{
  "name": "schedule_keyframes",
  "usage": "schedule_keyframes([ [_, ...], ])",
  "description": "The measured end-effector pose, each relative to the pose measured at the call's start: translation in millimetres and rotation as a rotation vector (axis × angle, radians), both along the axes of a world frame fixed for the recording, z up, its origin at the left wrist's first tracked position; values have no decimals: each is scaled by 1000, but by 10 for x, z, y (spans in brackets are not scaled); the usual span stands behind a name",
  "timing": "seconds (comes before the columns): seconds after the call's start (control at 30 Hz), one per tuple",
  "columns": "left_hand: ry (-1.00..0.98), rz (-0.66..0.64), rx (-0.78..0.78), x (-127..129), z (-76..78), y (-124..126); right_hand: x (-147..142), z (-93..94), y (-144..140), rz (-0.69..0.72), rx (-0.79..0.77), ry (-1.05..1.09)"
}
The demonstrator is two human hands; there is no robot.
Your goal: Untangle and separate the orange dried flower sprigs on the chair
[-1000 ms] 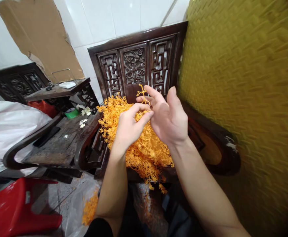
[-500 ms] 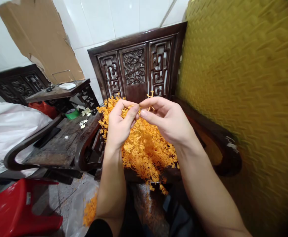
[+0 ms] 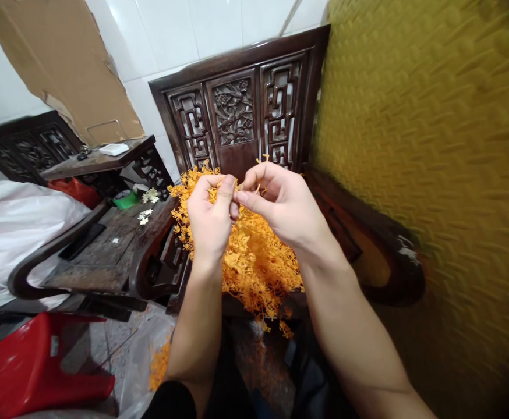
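The head camera looks down on two bare hands meeting above a carved dark wooden chair (image 3: pixel 237 110). The left hand (image 3: pixel 211 218) is curled, its thumb and forefinger pressed together on a small orange plastic sprig (image 3: pixel 261 187). The right hand (image 3: pixel 280 206) pinches the same sprig from the other side, fingers bent inward, so that the two sets of fingertips touch. Little bits of the sprig poke out above the right fingers. Directly beneath the hands, a heap of orange sprigs (image 3: pixel 254 265) covers the chair seat and spills over its front edge. A few more orange pieces lie on a clear plastic sheet (image 3: pixel 158 364) on the floor. To the left stands a low dark table (image 3: pixel 101 250) with a few white flowers (image 3: pixel 144 216) on it, and nearer the camera a red stool (image 3: pixel 31 372). A yellow woven mat (image 3: pixel 433 145) fills the right side.
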State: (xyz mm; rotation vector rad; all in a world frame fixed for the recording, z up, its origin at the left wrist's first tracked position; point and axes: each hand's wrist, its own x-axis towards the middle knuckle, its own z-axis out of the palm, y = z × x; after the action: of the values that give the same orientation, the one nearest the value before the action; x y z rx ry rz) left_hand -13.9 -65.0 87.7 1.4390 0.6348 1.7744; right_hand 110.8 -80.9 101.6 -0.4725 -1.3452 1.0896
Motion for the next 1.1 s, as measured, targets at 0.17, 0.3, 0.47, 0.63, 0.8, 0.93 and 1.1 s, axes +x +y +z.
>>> schedule_keyframes([
  [0.17, -53, 41, -12, 44, -11, 52, -10, -6, 49, -14, -23, -1],
  [0.3, -65, 78, -24, 129, -11, 44, -25, -11, 90, -15, -25, -8],
  [0.47, -3, 163, -36, 59, -52, 198, -17, 10, 81, -53, -31, -68],
  [0.63, -180, 269, -143, -428, -19, 450, 296, 91, -123, -115, 1, -141],
  [0.8, -43, 22, -155, -401, 47, 225, 495, 98, -159, -207, 60, -51],
  [0.93, 141, -150, -97, -257, 58, 30, 391, 68, -85, -251, 110, -107],
  [1.1, 613, -83, 73, -311, 94, -52, 306, 41, -46, -244, 91, -140],
])
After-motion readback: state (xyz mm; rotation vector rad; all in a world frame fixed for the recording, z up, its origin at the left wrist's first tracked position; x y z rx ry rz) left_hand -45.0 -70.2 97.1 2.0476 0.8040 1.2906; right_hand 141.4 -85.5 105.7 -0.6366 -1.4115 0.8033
